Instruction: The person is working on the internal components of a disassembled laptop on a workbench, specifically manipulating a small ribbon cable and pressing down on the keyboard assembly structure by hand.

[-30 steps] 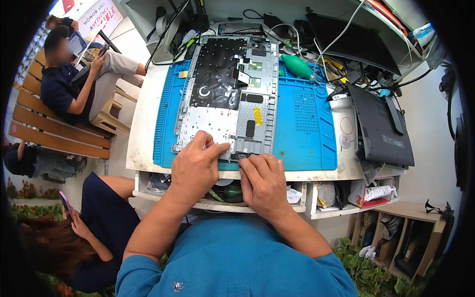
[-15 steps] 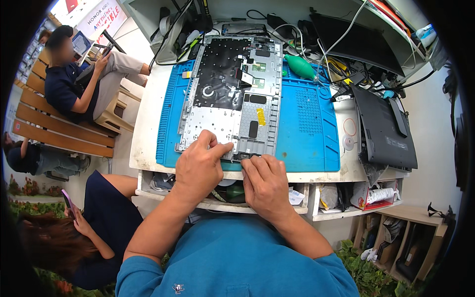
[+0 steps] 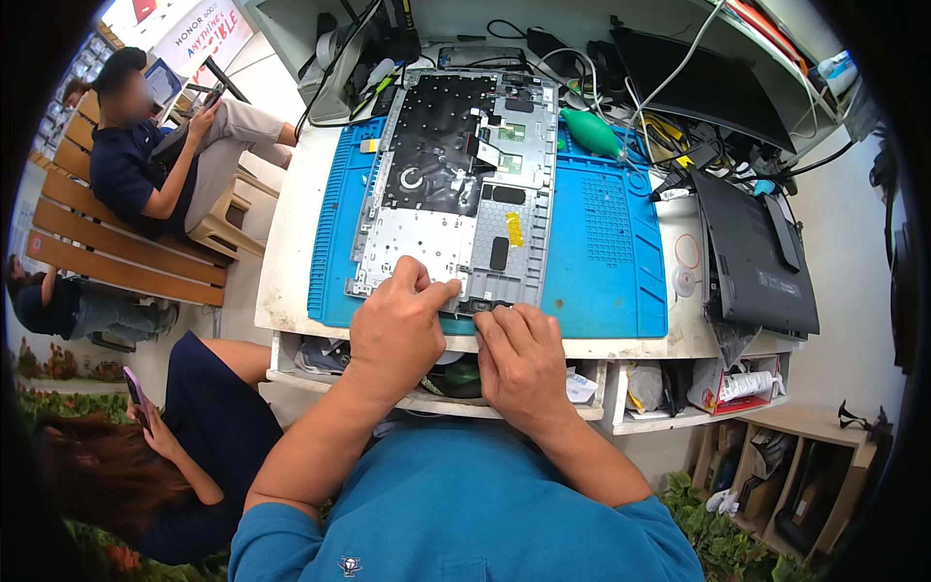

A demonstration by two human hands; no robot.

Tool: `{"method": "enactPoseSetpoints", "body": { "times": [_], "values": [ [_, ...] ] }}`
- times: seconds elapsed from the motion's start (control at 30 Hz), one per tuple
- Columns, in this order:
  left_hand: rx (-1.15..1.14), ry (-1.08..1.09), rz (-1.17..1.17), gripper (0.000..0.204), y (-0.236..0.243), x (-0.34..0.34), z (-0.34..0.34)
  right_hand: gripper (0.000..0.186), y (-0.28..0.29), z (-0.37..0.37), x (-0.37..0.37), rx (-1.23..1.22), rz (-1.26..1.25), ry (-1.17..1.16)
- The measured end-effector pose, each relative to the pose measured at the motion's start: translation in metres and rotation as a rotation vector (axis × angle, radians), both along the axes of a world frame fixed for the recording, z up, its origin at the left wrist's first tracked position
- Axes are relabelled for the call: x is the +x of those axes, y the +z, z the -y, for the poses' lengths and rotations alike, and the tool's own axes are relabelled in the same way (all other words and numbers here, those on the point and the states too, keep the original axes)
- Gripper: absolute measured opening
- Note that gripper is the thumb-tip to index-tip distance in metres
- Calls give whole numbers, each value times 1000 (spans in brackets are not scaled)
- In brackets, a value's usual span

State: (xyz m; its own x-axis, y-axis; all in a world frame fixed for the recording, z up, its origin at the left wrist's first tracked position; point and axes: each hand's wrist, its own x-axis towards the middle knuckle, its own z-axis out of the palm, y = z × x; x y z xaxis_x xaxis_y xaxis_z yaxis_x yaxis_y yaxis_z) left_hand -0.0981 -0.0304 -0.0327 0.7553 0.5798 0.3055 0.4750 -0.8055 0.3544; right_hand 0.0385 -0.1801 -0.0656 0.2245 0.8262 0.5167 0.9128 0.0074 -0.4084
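Note:
A bare laptop chassis [image 3: 427, 236], silver with a black film over its upper part, lies inside up on a blue repair mat [image 3: 606, 291]. My left hand [image 3: 400, 325] is closed at its near edge, one fingertip pressing beside the middle of that edge. Curled fingers of my right hand [image 3: 524, 364] grip the near edge farther right, by a small black part [image 3: 477, 306]. The undersides of both hands' grips are hidden. A strip of yellow tape [image 3: 514, 230] sticks to the chassis, and a loose ribbon cable [image 3: 483, 153] rises from its middle.
A dark laptop [image 3: 761, 257] leans at the right of the white desk. Behind the chassis are a green air blower [image 3: 592, 134], tangled cables and a dark monitor [image 3: 703, 82]. An open drawer [image 3: 320, 378] sits under the near edge. Two people with phones sit at left.
Both hands keep their places at the near edge. The whole view has shifted very slightly; the chassis has not visibly moved on the mat.

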Motion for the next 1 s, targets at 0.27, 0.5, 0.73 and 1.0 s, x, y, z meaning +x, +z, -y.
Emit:
{"method": "enactPoseSetpoints", "body": {
  "times": [0.27, 0.5, 0.73, 1.0],
  "values": [
    [27, -60, -12, 39, 2, -2, -13, 40, -1, 0, 0, 8, 1, 1],
    [-1, -79, 10, 39, 4, 0, -14, 40, -3, 1, 1, -3, -1, 3],
    [152, -152, 100, 39, -1, -4, -18, 41, -3, 1, 2, 9, 3, 0],
    [91, -133, 77, 46, 3, -4, -19, 42, -3, 1, 3, 25, -14, 0]
  ]
}}
